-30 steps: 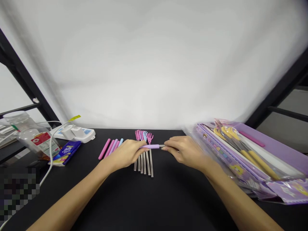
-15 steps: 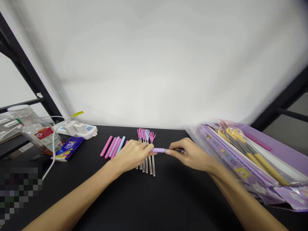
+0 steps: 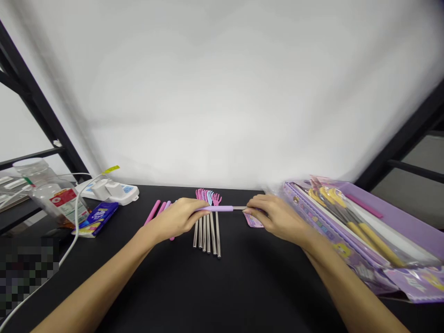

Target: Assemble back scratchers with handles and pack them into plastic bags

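My left hand [image 3: 180, 216] is closed round a light purple tube [image 3: 223, 208], held level above the black table. From the tube's right end a thin silver rod [image 3: 239, 208] runs into the closed fingers of my right hand [image 3: 274, 215]. Below my right fingers a small pink and purple card [image 3: 254, 221] shows in part. Several silver rods [image 3: 208, 233] with pink, purple and blue hand-shaped tips [image 3: 217, 199] lie side by side beneath the tube. Left of them are pink and purple tubes [image 3: 152, 212], partly hidden by my left hand.
On the right stands a purple box [image 3: 391, 208] with yellow-handled items in clear wrapping. At the left are a clear plastic jar [image 3: 57, 194], a blue snack packet [image 3: 100, 217], a white power strip [image 3: 126, 193] and a white cable [image 3: 75, 217].
My hands have moved slightly, with the left further left. A length of silver rod now shows between the purple tube and my right hand. The small card has come into view.
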`<state>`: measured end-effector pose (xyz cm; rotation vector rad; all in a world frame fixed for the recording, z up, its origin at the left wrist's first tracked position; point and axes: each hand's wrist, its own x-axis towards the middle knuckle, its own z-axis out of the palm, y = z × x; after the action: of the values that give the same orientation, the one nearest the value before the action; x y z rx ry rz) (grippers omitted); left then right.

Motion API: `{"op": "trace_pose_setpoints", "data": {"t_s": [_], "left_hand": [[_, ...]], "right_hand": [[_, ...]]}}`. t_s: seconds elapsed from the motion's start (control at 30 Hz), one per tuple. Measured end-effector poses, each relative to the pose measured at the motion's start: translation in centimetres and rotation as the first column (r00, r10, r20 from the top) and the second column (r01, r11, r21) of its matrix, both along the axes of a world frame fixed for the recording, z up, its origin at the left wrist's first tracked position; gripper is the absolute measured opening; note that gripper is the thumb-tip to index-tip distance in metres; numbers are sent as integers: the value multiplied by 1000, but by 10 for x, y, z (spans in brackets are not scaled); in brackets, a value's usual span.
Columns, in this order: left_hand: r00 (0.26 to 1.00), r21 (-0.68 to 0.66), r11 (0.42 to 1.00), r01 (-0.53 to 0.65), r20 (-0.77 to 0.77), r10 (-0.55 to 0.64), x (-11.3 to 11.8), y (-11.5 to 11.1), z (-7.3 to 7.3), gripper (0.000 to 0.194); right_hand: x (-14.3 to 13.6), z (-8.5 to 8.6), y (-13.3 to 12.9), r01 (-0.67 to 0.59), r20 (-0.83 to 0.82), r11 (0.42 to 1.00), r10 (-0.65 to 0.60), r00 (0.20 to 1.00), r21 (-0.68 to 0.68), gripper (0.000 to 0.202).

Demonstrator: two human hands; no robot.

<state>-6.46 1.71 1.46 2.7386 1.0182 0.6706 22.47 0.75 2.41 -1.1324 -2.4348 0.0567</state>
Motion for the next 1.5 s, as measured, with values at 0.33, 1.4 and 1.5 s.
{"op": "trace_pose_setpoints", "data": {"t_s": [0.33,1.4,1.5], "left_hand": [[997,106,994,27,-71,-19,7,-8,-6,28],[969,654,756,19,-197,147,27,-19,-13,16],[970,660,752,-1,-181,160,27,-20,-14,16]], "right_hand": [[-7,-2,-14,29,-84,989,-42,996,-148,32],[-24,-14,-16,-23,-183,961,-29,983,-274,42],[-25,-16,-15,-31,-196,958,-26,980,-285,41]]}}
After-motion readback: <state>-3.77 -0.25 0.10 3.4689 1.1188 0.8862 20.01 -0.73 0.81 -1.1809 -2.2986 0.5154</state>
